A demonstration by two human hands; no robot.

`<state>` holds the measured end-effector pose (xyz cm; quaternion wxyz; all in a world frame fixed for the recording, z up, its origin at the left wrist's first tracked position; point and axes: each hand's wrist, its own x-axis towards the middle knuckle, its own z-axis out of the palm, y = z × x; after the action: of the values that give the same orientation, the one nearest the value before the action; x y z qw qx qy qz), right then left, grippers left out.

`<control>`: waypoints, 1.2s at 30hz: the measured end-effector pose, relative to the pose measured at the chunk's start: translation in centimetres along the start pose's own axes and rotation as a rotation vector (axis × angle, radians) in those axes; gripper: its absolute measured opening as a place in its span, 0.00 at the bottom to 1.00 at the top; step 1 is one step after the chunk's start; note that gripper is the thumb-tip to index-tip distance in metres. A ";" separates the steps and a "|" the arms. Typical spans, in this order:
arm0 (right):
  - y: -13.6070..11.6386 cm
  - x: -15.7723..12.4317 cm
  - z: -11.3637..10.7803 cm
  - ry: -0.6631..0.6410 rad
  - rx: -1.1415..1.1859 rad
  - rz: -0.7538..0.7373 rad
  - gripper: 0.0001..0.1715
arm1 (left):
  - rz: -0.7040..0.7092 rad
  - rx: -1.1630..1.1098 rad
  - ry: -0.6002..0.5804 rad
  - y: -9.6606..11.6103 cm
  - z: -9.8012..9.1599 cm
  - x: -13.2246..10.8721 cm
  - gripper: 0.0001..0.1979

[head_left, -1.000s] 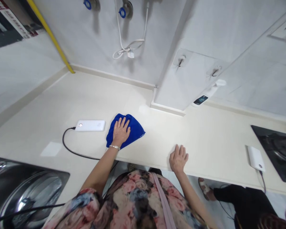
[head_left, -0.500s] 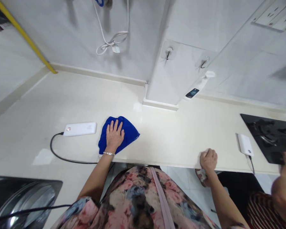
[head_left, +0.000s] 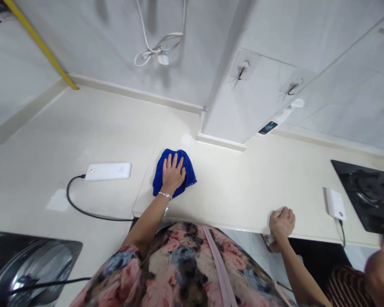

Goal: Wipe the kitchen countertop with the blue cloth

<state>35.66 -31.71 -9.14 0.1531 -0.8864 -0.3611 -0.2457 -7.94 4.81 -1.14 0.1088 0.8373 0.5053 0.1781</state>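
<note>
1. Blue cloth (head_left: 176, 172) lies bunched on the cream countertop (head_left: 230, 187), a little in from the front edge and just ahead of the base of the white tiled column (head_left: 230, 115).
2. Pressed flat on top of the cloth is the left hand (head_left: 173, 174), palm down with the fingers spread and pointing toward the wall; a thin bracelet (head_left: 164, 195) circles its wrist.
3. Blue fabric shows beyond the fingertips and on both sides of the hand, more of it to the right.
4. Along the front edge, well to the right of the cloth, the right hand (head_left: 282, 224) is curled into a loose fist on the lip of the counter; whether it grips anything cannot be told.
5. To the left of the cloth, near but not touching, a white power bank (head_left: 108, 171) lies flat, and a black cable (head_left: 83, 209) loops from its left end toward the counter's front.
6. A second, smaller white power bank (head_left: 335, 204) sits near the right end with its own cable hanging over the edge, just beside a black glass hob (head_left: 365, 192).
7. At the lower left is a steel sink (head_left: 25, 268).
8. On the wall a white cord (head_left: 160, 49) hangs in a loop, and a yellow pipe (head_left: 41, 44) slants down to the corner.
9. Part of another person (head_left: 380, 264) shows at the bottom right corner.
</note>
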 end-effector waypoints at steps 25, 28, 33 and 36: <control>-1.6 0.2 -0.9 -0.056 0.018 0.194 0.33 | 0.433 -0.071 -0.207 11.8 5.2 -1.8 0.29; -1.4 0.1 -0.7 -0.043 0.039 0.194 0.33 | 0.610 -0.118 -0.273 14.7 6.0 -3.9 0.30; -1.3 0.1 -0.7 -0.027 0.039 0.181 0.33 | 0.762 -0.150 -0.306 15.9 6.3 -5.1 0.28; -1.3 0.1 -0.9 -0.027 0.048 0.170 0.33 | 0.790 -0.160 -0.308 14.5 5.8 -5.2 0.27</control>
<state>34.49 -31.20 -8.21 0.1896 -0.9133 -0.2922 -0.2111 3.91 -6.54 -2.14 0.1712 0.9722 0.1085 0.1174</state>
